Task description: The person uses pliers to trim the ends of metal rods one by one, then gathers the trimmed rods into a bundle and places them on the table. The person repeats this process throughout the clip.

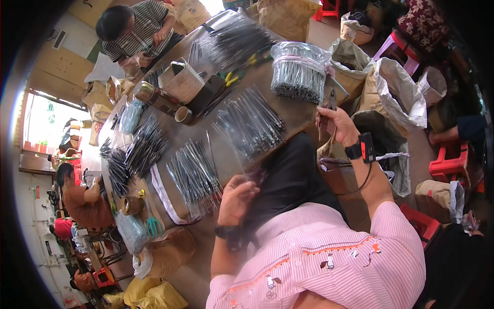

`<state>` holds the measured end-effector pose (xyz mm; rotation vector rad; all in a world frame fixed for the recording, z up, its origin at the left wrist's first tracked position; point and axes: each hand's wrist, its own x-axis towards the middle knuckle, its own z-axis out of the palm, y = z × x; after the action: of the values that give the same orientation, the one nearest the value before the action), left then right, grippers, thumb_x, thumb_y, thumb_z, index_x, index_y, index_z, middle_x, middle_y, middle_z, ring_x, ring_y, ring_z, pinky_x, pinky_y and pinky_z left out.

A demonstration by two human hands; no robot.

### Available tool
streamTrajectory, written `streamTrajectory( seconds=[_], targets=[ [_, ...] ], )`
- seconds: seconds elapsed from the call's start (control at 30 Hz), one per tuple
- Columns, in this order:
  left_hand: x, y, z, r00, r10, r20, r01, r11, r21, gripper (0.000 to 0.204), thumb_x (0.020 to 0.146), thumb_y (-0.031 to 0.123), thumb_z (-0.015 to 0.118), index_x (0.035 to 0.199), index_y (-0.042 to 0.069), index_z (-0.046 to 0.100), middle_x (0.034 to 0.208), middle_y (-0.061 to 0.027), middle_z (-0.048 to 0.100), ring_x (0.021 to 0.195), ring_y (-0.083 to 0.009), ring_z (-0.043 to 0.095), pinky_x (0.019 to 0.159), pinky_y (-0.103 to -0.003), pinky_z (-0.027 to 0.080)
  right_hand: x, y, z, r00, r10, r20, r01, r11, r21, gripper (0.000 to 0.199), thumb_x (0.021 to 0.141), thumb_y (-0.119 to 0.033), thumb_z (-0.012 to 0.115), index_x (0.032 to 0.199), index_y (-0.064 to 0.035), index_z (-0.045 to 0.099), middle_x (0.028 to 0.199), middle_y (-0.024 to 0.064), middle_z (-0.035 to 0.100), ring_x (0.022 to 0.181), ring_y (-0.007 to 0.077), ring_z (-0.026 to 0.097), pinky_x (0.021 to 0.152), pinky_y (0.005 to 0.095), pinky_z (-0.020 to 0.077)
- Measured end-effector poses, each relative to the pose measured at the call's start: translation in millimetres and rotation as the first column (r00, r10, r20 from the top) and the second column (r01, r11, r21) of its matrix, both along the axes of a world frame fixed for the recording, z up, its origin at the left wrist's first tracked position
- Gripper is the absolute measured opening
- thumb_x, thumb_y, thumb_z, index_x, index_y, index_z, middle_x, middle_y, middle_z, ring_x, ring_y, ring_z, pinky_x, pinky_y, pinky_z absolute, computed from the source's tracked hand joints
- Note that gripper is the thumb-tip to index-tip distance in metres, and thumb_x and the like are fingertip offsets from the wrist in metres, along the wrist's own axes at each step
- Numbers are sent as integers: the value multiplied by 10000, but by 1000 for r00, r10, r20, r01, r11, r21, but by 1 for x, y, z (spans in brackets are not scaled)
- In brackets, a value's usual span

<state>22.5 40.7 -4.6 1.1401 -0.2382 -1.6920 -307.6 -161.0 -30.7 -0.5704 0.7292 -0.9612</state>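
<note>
My right hand (337, 123) is closed round a pair of pliers (330, 103), held upright at the table's right edge, jaws upward. My left hand (239, 194) is at the table's near edge with its fingers curled in. Whatever it may hold is smeared by motion and cannot be made out. Just beyond it lies a fanned pile of thin metal rods (249, 123). A second pile of rods (193, 177) lies to its left. A large upright bundle of rods (298, 72), wrapped in clear plastic, stands beyond the pliers.
The brown table (206, 131) also carries dark rods (146, 144), a cardboard box (180, 81), a tape roll (183, 115), yellow-handled pliers (231, 80) and green-handled scissors (153, 226). Across it sits a co-worker (139, 31). Open sacks (393, 95) and a red stool (450, 165) are on the right.
</note>
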Motion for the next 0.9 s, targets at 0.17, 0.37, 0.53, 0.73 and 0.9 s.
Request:
streamTrajectory(
  seconds=[0.17,0.37,0.53,0.73,0.9],
  targets=[
    [-21,-8,5,993,-70,92,81,989,-122,182,865,3,638,1039,-3,586,939,-96,642,879,-239,680,798,-309,567,24,45,36,998,22,-66,-28,996,-86,170,874,-53,690,1009,-39,588,854,111,662,725,231,663,682,354,553],
    [-55,-22,15,985,-101,139,136,951,-279,149,869,-41,636,998,-13,567,909,-87,643,835,-207,693,781,-298,586,66,84,62,979,12,-206,-61,971,-232,177,900,-81,678,1031,-40,566,846,98,678,740,188,684,669,306,563],
    [-54,-26,20,981,-44,188,116,911,-395,152,857,-57,668,967,-2,578,883,-76,658,799,-177,692,756,-282,583,80,96,64,958,-20,-285,-83,934,-348,142,907,-66,680,1001,-26,582,828,94,688,739,169,692,660,281,561],
    [-45,-26,20,961,-18,277,134,904,-406,139,847,-41,700,933,-10,596,866,-86,674,790,-169,691,736,-273,577,91,105,58,963,-2,-271,-89,943,-322,103,906,-49,672,963,-18,593,820,93,686,736,167,692,563,287,564],
    [-40,-23,22,967,3,253,100,914,-394,146,841,-39,711,942,-21,607,874,-96,684,787,-174,695,734,-277,581,90,101,64,965,-103,-240,3,923,-384,94,905,-46,673,955,2,609,805,95,688,695,140,676,492,254,522]
  ],
)
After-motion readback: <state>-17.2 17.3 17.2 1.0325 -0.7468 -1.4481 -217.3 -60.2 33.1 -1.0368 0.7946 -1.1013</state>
